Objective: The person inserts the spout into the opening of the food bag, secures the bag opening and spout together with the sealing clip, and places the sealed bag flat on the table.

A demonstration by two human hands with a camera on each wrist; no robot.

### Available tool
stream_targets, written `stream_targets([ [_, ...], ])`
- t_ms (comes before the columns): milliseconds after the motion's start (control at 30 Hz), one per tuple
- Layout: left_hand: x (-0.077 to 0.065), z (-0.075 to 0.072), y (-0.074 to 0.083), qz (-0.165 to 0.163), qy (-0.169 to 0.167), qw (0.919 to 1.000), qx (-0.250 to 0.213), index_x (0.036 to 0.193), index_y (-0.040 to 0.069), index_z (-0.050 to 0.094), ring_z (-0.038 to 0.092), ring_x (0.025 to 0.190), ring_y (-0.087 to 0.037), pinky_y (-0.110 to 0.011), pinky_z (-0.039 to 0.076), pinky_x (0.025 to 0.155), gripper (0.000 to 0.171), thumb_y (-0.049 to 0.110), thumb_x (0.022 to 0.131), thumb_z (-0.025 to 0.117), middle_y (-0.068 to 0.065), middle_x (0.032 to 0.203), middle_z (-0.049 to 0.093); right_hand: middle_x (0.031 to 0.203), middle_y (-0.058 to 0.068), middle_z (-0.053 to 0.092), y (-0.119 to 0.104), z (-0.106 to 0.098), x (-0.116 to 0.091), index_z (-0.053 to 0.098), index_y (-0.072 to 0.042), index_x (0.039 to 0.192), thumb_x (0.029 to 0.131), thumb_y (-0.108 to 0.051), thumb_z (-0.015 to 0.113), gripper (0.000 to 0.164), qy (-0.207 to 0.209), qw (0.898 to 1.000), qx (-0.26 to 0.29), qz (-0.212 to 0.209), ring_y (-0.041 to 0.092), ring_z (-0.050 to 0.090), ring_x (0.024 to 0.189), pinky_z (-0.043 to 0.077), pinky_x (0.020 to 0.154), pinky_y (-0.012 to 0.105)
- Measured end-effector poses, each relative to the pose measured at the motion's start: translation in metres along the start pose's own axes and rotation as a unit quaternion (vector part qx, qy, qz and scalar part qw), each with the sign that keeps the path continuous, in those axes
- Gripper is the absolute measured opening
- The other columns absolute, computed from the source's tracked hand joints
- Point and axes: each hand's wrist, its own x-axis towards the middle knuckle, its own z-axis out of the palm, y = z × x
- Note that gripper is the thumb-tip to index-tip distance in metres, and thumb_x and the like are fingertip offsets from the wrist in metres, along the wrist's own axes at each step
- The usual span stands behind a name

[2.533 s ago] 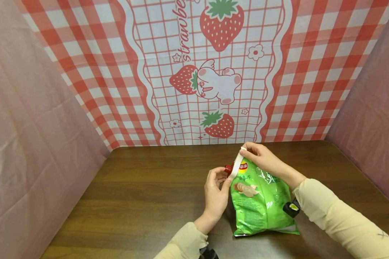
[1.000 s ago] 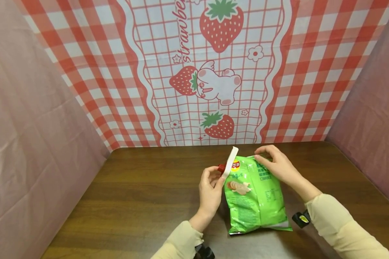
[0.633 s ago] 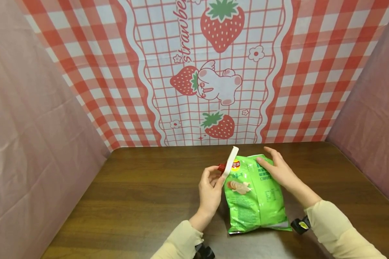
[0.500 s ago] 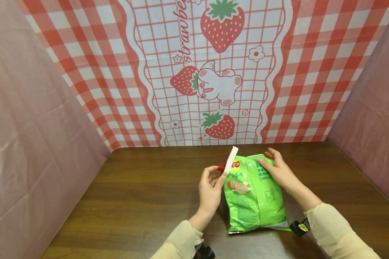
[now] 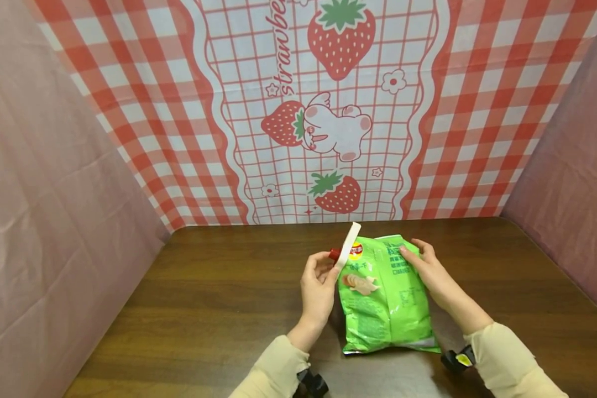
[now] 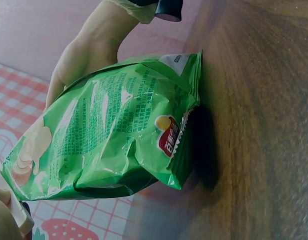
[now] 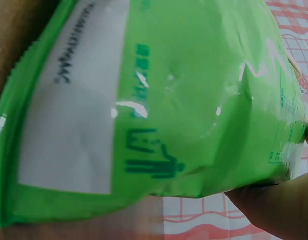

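A green chip bag (image 5: 385, 298) stands upright on the table, its printed back toward the head camera. Across its upper left corner slants a white bag clip (image 5: 349, 243) with a red cap (image 5: 334, 254) on its outer side. My left hand (image 5: 318, 290) pinches the lower end of this clip between thumb and fingers. My right hand (image 5: 433, 273) grips the bag's upper right edge, thumb on the near face and fingers behind. In the left wrist view the bag (image 6: 108, 125) hides much of the right hand (image 6: 78, 62). The right wrist view is mostly filled by the bag (image 7: 194, 100).
The brown wooden table (image 5: 219, 309) extends on both sides of the bag. A red-and-white checked strawberry cloth (image 5: 328, 110) hangs behind it. Pinkish curtains (image 5: 59, 210) close in the left and right sides.
My right hand left the clip's upper end, moved right and took hold of the bag's right edge. Bag and clip have shifted slightly left. My left hand stays on the clip.
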Motion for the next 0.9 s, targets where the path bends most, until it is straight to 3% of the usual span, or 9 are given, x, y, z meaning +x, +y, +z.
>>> stream_targets([
  [133, 0.002, -0.001, -0.001, -0.002, 0.002, 1.0, -0.005, 0.107, -0.002, 0.054, 0.059, 0.087, -0.021, -0.025, 0.05, 0.076, 0.028, -0.007, 0.08, 0.06, -0.02, 0.099, 0.06, 0.136, 0.026, 0.017, 0.004, 0.001, -0.003, 0.001, 0.003, 0.14, 0.096, -0.039, 0.038, 0.072, -0.01, 0.999, 0.035, -0.008, 0.008, 0.044, 0.098, 0.04, 0.076, 0.015],
  [233, 0.004, -0.002, -0.002, -0.005, 0.003, 1.0, -0.003, 0.107, -0.001, 0.054, 0.059, 0.087, -0.021, -0.024, 0.05, 0.076, 0.028, -0.007, 0.08, 0.06, -0.019, 0.1, 0.06, 0.127, 0.022, 0.03, 0.008, 0.004, -0.006, 0.001, 0.002, 0.139, 0.095, -0.038, 0.041, 0.071, -0.023, 0.998, 0.062, -0.007, 0.0, 0.051, 0.085, 0.046, 0.072, 0.021],
  [367, 0.005, -0.004, -0.002, -0.01, 0.008, 0.9999, -0.004, 0.107, -0.001, 0.054, 0.059, 0.087, -0.021, -0.024, 0.05, 0.075, 0.028, -0.007, 0.08, 0.061, -0.02, 0.1, 0.06, 0.115, 0.02, 0.04, 0.011, 0.008, -0.008, -0.002, -0.001, 0.138, 0.093, -0.033, 0.047, 0.073, -0.029, 0.996, 0.089, 0.002, 0.004, 0.057, 0.078, 0.049, 0.07, 0.026],
  [667, 0.01, -0.007, -0.003, -0.017, 0.02, 0.9997, -0.004, 0.106, -0.002, 0.055, 0.059, 0.086, -0.02, -0.023, 0.049, 0.076, 0.028, -0.008, 0.079, 0.061, -0.02, 0.101, 0.06, 0.115, 0.021, 0.043, 0.018, 0.016, -0.014, -0.002, -0.005, 0.139, 0.088, -0.026, 0.058, 0.082, -0.034, 0.995, 0.087, 0.02, 0.008, 0.059, 0.078, 0.05, 0.071, 0.029],
  [900, 0.011, -0.009, -0.002, -0.013, 0.028, 0.9995, -0.008, 0.107, -0.004, 0.055, 0.059, 0.087, -0.023, -0.024, 0.049, 0.075, 0.028, -0.007, 0.08, 0.061, -0.022, 0.1, 0.06, 0.117, 0.02, 0.042, 0.026, 0.021, -0.017, 0.014, 0.003, 0.133, 0.086, -0.024, 0.061, 0.071, -0.027, 0.996, 0.079, 0.013, 0.008, 0.056, 0.083, 0.049, 0.073, 0.028],
])
